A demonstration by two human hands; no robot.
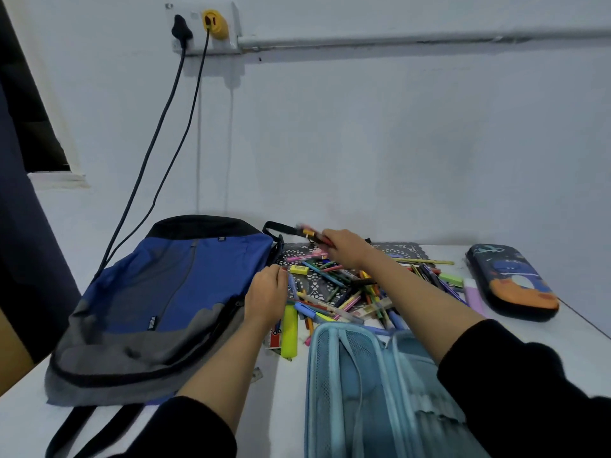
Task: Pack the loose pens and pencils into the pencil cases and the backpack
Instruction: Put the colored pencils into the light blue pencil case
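A heap of loose pens and pencils (pixel 357 292) lies on a dark patterned mat in the middle of the table. My right hand (pixel 347 247) is raised over its far side and grips a bunch of pens (pixel 312 235), blurred. My left hand (pixel 266 297) rests at the heap's left edge beside the backpack (pixel 158 299), fingers curled; what they hold is hidden. The blue and grey backpack lies flat on the left. A light blue pencil case (pixel 360 391) lies open in front. A dark printed pencil case (pixel 512 282) lies closed at the right.
A yellow highlighter (pixel 289 332) and a yellow eraser (pixel 298 269) lie at the heap's left side. Two cables (pixel 158 160) hang from wall sockets down behind the backpack. The white wall stands close behind the table. The table's right edge runs near the dark case.
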